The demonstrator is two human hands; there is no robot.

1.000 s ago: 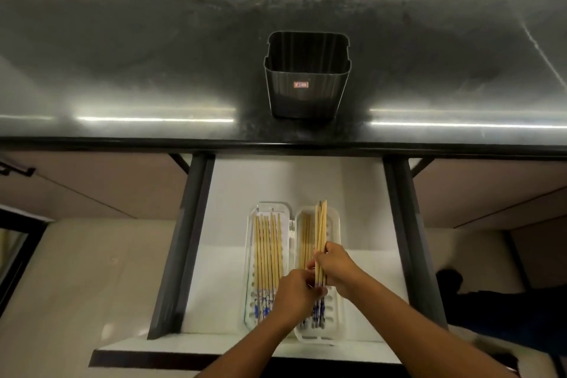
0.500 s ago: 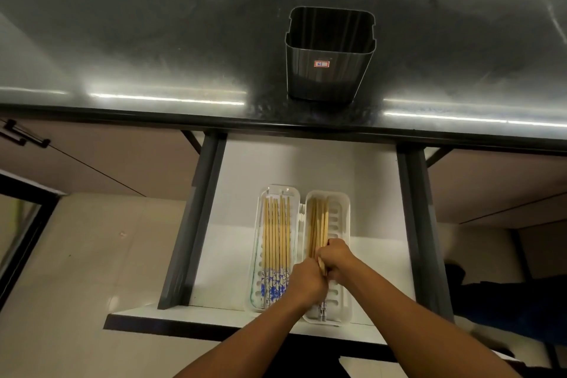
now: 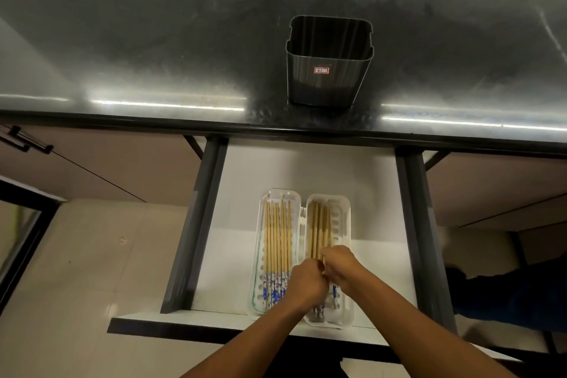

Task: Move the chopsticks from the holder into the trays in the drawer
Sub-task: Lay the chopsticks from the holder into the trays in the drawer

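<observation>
The dark chopstick holder stands on the black counter, and I see no chopsticks in it. Two white trays lie side by side in the open drawer. The left tray holds several wooden chopsticks with blue-patterned ends. The right tray holds several more chopsticks. My left hand and my right hand meet over the near half of the right tray, fingers curled round the chopsticks lying there. The hands hide the middle of that bundle.
The black counter overhangs the drawer's far end. Dark drawer rails run along both sides. A cabinet handle sits at the left, tiled floor below it. A dark shape lies at the right.
The bundle that my hands held tilted above the right tray has come down and now lies flat in it. Both hands stay on it, lower and closer together.
</observation>
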